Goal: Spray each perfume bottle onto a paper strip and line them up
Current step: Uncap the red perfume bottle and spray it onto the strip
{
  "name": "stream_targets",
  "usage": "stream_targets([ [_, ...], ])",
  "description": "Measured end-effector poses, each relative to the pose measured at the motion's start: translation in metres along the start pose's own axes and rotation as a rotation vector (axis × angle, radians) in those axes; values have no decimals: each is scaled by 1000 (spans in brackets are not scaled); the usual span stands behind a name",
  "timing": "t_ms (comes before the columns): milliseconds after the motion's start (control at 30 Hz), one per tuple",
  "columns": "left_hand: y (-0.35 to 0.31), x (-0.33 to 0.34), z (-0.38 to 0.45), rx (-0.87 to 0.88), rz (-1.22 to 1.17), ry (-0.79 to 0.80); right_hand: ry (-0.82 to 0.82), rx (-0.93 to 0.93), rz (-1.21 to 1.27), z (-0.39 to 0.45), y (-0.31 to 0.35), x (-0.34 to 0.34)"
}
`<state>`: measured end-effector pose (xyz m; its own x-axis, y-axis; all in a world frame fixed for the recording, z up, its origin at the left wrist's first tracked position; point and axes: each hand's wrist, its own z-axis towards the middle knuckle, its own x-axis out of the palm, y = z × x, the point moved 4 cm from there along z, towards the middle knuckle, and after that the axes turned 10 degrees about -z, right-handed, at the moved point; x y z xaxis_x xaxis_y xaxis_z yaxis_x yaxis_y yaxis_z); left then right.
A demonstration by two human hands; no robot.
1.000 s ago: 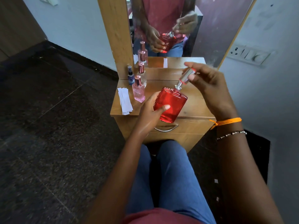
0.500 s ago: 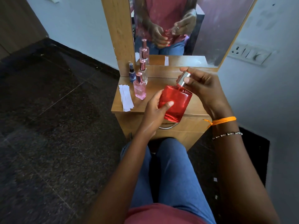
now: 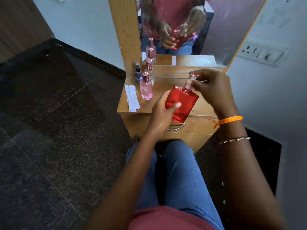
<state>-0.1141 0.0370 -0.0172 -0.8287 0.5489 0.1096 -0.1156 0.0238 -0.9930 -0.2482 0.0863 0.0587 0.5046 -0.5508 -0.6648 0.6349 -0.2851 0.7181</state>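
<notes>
The right hand's fingers (image 3: 193, 84) pinch the silver cap (image 3: 191, 82) at the neck of the red perfume bottle (image 3: 181, 103), closed around it from the far side. The left hand (image 3: 163, 112) wraps the bottle's body, thumb pressed flat on the near face and the other fingers curled behind. The bottle is held tilted in the air, over the front edge of the bench (image 3: 204, 107) and touching nothing else.

It looks like thick glass, nearly full, so I'd judge it heavy for its size, rigid, smooth enough to slip, and breakable if dropped on the stone floor. Holding the broad flat sides, as the left hand does, seems the safest grip; the cap is small and may pull free.

To the left on the bench stand a pink bottle (image 3: 146, 89), a clear bottle (image 3: 150, 74) and a dark blue bottle (image 3: 138, 75), with paper strips (image 3: 132, 98) just beside them.
</notes>
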Motion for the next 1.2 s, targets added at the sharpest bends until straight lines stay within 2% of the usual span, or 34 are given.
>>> stream_targets([
  [100, 1, -7, 3, -98, -199, 182, 205, -22, 491, -5, -8, -1],
  [167, 1, -6, 2, -101, -222, 214, 187, 0, 571, -8, -10, 3],
  [267, 2, -4, 0, -80, -193, 169, 105, 5, 523, -13, -8, 6],
  [433, 2, -4, 3, -124, -221, 124, 261, 36, 362, -34, -23, 16],
  [500, 3, -2, 3, -131, -172, 157, 209, 67, 340, -36, -26, 16],
  [567, 1, -2, 5, -86, -71, 117, 126, 82, 306, -34, -25, 15],
  [700, -3, -19, 9, 52, 91, -151, -117, 58, 168, -18, -17, 15],
  [800, -1, -33, 8, 68, 171, -266, -259, 66, 29, 2, -9, 21],
  [967, 4, -46, 11, 53, 203, -328, -314, 111, -30, 30, -2, 47],
  [1200, 7, -48, 11, 73, 211, -307, -299, 121, -173, 45, -10, 78],
])
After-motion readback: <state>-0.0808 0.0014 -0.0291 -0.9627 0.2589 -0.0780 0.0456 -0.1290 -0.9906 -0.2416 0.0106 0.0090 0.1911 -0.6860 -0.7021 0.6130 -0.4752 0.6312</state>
